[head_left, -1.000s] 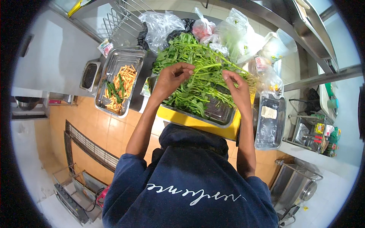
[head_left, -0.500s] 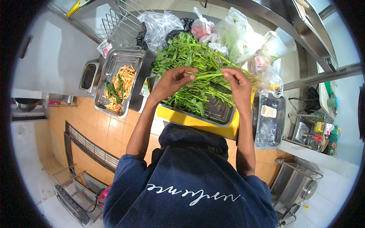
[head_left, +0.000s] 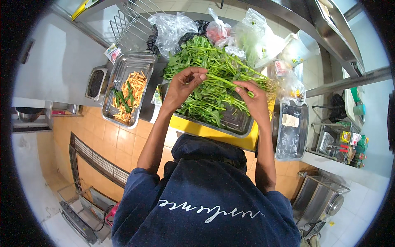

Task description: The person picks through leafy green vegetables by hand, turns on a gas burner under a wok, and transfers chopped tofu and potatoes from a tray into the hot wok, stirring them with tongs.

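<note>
A big heap of leafy greens with long stems, looking like water spinach [head_left: 205, 57], lies over a metal tray [head_left: 240, 125] in front of me. Above the heap, one green stem [head_left: 222, 79] stretches between my hands. My left hand [head_left: 184, 87] pinches its left end between thumb and fingers. My right hand [head_left: 253, 99] is closed round the other end, and a short bit of green shows by its thumb. Pale roots [head_left: 269, 85] stick out at the heap's right side. Under the tray is a yellow surface [head_left: 197, 129].
To the left, a metal tray [head_left: 142, 61] holds orange strips [head_left: 133, 88] and some green pieces. Plastic bags [head_left: 170, 31] line the far side, beside a whitish container [head_left: 308, 47]. At right, another metal tray [head_left: 292, 142] carries a pale block [head_left: 290, 120]. A steel shelf [head_left: 341, 37] overhangs the far right.
My right hand has come slightly nearer and to the left, and my left hand has shifted a little left. The stem between them now slants down to the right.
</note>
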### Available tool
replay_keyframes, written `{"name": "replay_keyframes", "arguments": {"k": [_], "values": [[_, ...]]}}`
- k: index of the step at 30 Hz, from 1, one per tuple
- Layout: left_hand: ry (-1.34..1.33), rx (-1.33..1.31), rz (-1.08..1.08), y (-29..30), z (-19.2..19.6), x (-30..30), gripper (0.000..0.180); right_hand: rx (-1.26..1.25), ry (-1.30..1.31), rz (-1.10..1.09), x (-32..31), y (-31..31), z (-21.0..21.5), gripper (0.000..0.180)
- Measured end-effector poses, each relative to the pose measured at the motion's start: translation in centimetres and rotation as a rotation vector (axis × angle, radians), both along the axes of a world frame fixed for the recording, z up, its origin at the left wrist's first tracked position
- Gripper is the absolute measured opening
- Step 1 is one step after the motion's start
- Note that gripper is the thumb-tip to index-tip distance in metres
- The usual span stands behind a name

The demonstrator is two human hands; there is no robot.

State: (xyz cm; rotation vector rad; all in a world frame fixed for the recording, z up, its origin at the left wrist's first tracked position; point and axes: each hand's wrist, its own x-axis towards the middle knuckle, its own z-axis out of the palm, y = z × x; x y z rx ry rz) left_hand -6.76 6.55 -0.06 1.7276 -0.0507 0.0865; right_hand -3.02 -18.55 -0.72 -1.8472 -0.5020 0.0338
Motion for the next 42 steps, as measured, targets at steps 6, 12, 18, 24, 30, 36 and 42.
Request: {"name": "replay_keyframes", "arguments": {"k": [6, 12, 18, 24, 30, 36, 42], "values": [[-0.025, -0.166, 0.03, 0.2, 0.1, -0.3, 0.036, 0.156, 0.225, -0.026, -0.3, 0.7, -0.8, 0.019], [-0.002, -0.223, 0.024, 0.6, 1.2, -0.9, 0.038, 0.264, 0.177, -0.043, 0.0, 0.5, -0.8, 0.02], [0.124, -0.316, 0.041, 1.1, 1.5, -1.5, 0.038, 0.272, 0.204, -0.053, 0.0, -0.2, 0.2, 0.021], [-0.217, 0.112, 0.242, 0.5, 1.7, -1.3, 0.033, 0.123, 0.077, -0.019, -0.1, 0.4, 1.3, 0.019], [-0.569, 0.77, 0.034, -3.2, 3.4, -1.1, 0.039, 0.141, 0.245, 0.076, 0.0, 1.1, 2.5, 0.02], [-0.223, 0.446, 0.082, -4.0, 1.0, -0.6, 0.027, 0.339, 0.274, 0.12, 0.5, 1.2, 2.7, 0.027], [-0.027, 0.113, 0.044, -3.6, 0.2, -0.4, 0.031, 0.158, -0.049, 0.057, 1.0, 2.0, 1.0, 0.029]]}}
